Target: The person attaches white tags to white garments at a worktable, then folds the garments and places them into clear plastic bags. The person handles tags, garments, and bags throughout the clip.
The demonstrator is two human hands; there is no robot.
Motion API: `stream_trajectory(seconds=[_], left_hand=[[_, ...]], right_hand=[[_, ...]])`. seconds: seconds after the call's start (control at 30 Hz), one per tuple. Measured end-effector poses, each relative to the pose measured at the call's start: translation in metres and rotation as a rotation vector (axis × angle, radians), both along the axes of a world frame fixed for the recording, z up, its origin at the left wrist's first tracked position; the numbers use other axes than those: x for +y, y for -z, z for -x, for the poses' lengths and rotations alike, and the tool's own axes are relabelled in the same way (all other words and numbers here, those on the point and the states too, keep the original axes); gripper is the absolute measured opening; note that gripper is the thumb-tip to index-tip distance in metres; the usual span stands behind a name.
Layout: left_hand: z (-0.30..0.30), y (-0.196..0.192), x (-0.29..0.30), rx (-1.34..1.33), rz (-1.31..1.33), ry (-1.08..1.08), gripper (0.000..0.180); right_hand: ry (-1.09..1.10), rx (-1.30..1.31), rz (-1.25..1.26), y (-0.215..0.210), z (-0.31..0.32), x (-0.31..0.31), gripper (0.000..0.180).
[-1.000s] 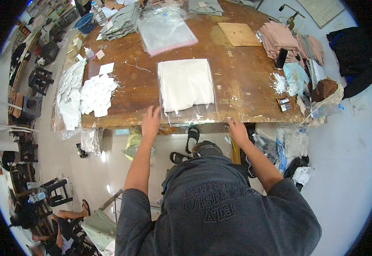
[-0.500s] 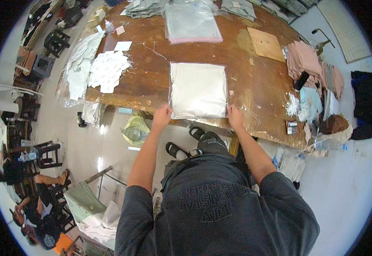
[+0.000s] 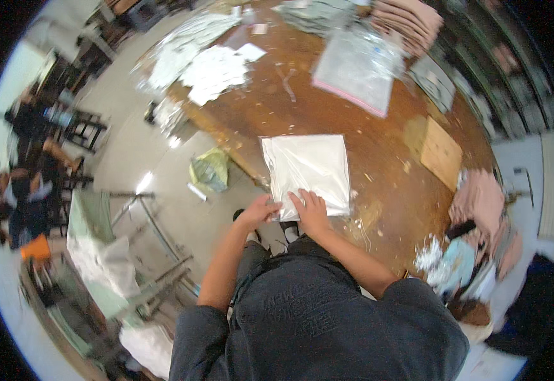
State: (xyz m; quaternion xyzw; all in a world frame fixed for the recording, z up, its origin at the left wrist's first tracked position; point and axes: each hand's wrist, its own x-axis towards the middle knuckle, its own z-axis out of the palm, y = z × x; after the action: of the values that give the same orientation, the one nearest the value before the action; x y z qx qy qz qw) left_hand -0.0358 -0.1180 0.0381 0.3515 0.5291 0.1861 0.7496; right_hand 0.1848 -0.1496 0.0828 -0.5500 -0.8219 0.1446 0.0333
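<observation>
A cream folded garment in a clear plastic bag (image 3: 308,165) lies flat at the near edge of the wooden table (image 3: 289,117). My left hand (image 3: 259,213) is closed on the bag's near left corner, thumb and fingers pressed together at its edge. Resting on the near part of the bag, left of its middle, is my right hand (image 3: 310,213), its fingers spread and holding nothing. Part of the bag's near edge is hidden under that hand.
White paper tags (image 3: 216,73) are heaped toward the far left. Beyond the bag lies a stack of clear bags (image 3: 356,70). A brown board (image 3: 442,153) and folded pink cloth (image 3: 480,200) lie to the right. A yellowish sack (image 3: 208,170) stands on the floor at left.
My right hand has left the near right corner and now lies spread on the bag. The left hand still grips the near left corner. The whole view has turned.
</observation>
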Motion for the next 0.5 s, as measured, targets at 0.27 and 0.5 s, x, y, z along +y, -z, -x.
stream_trajectory(seconds=[0.27, 0.5], left_hand=[[0.085, -0.034, -0.190, 0.237, 0.037, -1.046, 0.059], [0.101, -0.060, -0.364, 0.303, -0.089, -1.562, 0.052]], right_hand=[[-0.461, 0.475, 0.744, -0.008, 0.120, 0.026, 0.046], [0.079, 1.484, 1.153, -0.024, 0.284, 0.082, 0.049]])
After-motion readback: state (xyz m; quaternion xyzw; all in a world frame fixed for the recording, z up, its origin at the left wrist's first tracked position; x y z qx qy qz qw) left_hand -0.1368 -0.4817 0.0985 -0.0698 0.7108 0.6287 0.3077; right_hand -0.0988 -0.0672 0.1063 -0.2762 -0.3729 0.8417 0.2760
